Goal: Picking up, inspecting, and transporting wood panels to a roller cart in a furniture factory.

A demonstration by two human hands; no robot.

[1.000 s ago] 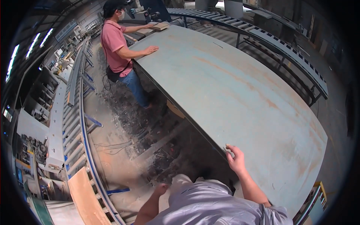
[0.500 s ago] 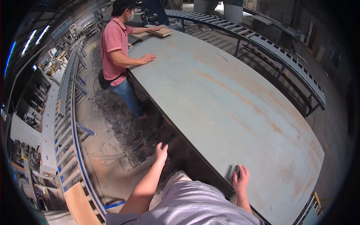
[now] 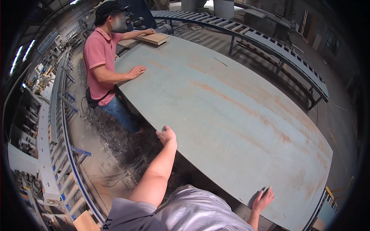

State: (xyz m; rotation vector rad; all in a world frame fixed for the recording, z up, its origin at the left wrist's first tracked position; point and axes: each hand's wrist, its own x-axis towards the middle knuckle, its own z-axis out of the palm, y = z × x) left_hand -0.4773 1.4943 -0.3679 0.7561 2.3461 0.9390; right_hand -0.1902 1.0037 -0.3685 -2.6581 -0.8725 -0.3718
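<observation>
A long table with a grey-green top, marked by rusty brown streaks (image 3: 227,127), stretches away in front of me. My left hand (image 3: 167,136) is at its left edge, thumb and fingers apart, holding nothing that I can see. Close to the near end, my right hand (image 3: 264,198) lies on the tabletop with its fingers stretched out and its shadow beside it. At the far left a co-worker (image 3: 101,57) in a pink shirt and a mask rests one hand on the table. The co-worker's other hand touches a flat wooden board (image 3: 155,39) at the far end.
Beyond the table's right side runs a roller conveyor (image 3: 246,32). Another roller conveyor (image 3: 69,154) with blue legs stands to my left, a pale wooden board (image 3: 85,222) at its near end. A thin strip (image 3: 220,61) lies on the tabletop.
My left hand has moved up and forward from beside my body to the table's edge. My right hand has shifted slightly right and nearer. The view has turned a little.
</observation>
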